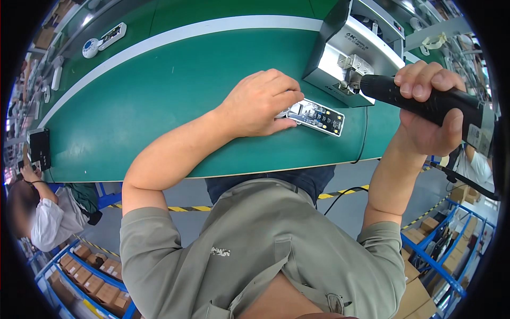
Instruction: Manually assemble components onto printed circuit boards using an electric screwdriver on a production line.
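Observation:
My right hand [431, 106] is wrapped round a black electric screwdriver [388, 90]. The screwdriver points left, its tip at the metal outlet [357, 69] on the front of a silver screw feeder [332, 53]; whether a screw is on the bit cannot be made out. On the green bench, my left hand [263, 103] grips one end of a long white device housing [317, 129]. A dark circuit board [325, 117] with several yellowish square parts lies exposed in it. My fingers hide the housing's round end.
Beyond the pale strip on the green bench [133, 127] lies another white device [104, 40] with its board exposed. A black cable [366, 133] runs down from the feeder over the bench edge. Another person [53, 218] sits at the far left. Blue racks [79, 287] with cartons stand behind me.

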`<action>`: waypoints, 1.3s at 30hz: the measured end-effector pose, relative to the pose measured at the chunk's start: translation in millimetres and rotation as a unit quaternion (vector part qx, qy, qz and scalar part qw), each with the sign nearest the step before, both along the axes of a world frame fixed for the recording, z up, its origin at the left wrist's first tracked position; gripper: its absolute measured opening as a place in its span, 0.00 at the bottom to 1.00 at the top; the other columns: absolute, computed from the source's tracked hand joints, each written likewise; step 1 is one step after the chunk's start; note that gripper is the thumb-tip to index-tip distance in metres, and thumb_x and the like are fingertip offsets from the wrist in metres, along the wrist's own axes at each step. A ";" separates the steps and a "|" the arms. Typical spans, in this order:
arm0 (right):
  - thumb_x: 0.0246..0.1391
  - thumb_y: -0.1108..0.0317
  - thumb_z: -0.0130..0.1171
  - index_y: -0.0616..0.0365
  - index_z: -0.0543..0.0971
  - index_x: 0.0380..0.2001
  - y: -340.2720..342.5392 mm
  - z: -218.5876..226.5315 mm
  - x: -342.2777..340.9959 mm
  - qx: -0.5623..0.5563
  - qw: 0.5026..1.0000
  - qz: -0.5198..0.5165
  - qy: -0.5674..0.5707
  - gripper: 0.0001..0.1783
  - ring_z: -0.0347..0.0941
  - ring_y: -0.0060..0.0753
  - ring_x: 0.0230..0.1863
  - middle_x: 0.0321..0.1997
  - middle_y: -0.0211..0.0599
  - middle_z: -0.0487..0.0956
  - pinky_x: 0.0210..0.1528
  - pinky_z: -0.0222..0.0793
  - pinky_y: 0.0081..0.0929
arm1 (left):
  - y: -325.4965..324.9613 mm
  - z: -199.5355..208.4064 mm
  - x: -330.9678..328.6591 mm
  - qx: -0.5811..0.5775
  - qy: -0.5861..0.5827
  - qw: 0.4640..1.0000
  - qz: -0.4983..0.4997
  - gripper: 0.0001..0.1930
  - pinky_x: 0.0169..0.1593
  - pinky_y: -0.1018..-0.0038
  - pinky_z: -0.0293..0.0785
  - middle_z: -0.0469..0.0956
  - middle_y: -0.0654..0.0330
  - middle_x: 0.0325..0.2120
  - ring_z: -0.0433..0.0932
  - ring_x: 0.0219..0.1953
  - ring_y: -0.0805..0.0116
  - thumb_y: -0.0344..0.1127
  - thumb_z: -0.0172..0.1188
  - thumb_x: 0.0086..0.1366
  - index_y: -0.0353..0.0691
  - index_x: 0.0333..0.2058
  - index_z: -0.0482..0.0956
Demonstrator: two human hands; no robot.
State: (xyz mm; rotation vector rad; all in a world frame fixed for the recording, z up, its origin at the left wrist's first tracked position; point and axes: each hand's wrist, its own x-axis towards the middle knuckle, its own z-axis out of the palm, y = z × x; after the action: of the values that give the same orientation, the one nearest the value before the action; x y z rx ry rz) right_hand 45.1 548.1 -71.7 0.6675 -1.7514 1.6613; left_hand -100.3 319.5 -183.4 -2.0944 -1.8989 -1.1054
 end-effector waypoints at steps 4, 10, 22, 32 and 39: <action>0.56 0.53 0.46 0.65 0.71 0.46 4.3 -0.3 -2.7 0.010 1.000 0.002 -0.012 0.25 0.71 0.34 0.30 0.28 0.39 0.73 0.38 0.69 0.31 | 7.4 -4.5 0.6 0.007 -0.006 1.000 -0.003 0.22 0.40 0.72 0.72 0.75 0.62 0.39 0.74 0.36 0.64 0.35 0.71 0.43 0.40 0.39 0.77; 0.55 0.53 0.46 0.66 0.70 0.48 -4.0 -10.6 -5.7 -0.059 0.995 0.053 -0.052 0.27 0.71 0.32 0.29 0.28 0.39 0.74 0.37 0.70 0.30 | 17.4 -10.8 -2.2 0.012 -0.021 1.000 0.006 0.21 0.40 0.73 0.72 0.75 0.63 0.39 0.74 0.36 0.65 0.35 0.71 0.43 0.40 0.38 0.77; 0.55 0.56 0.48 0.68 0.71 0.48 -13.7 -57.5 -40.3 -0.133 0.988 0.008 -0.081 0.26 0.71 0.30 0.24 0.23 0.39 0.74 0.31 0.71 0.28 | 24.7 -21.4 -16.6 0.010 -0.016 1.000 0.005 0.20 0.41 0.73 0.72 0.75 0.64 0.38 0.74 0.36 0.66 0.36 0.71 0.44 0.40 0.37 0.77; 0.44 0.65 0.60 0.63 0.72 0.34 -46.2 -50.7 -44.2 -0.161 0.975 -0.025 -0.151 0.15 0.70 0.29 0.21 0.21 0.37 0.74 0.26 0.70 0.23 | 14.7 -18.1 -14.1 -0.023 -0.036 0.999 -0.019 0.19 0.44 0.68 0.71 0.74 0.58 0.40 0.73 0.39 0.59 0.40 0.67 0.50 0.39 0.39 0.76; 0.37 0.76 0.66 0.65 0.74 0.33 -55.3 -46.5 -37.5 -0.186 0.963 -0.035 -0.193 0.17 0.72 0.28 0.20 0.21 0.39 0.76 0.24 0.71 0.20 | 14.6 -15.8 -5.1 -0.022 -0.033 0.999 -0.016 0.19 0.44 0.68 0.71 0.74 0.58 0.41 0.73 0.39 0.59 0.39 0.68 0.49 0.39 0.39 0.76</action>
State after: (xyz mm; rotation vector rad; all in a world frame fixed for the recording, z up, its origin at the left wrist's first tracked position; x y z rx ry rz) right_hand 7.6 492.8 -118.1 0.1105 -1.6170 2.0985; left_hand -105.4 334.1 -199.2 -2.1444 -1.9431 -1.1624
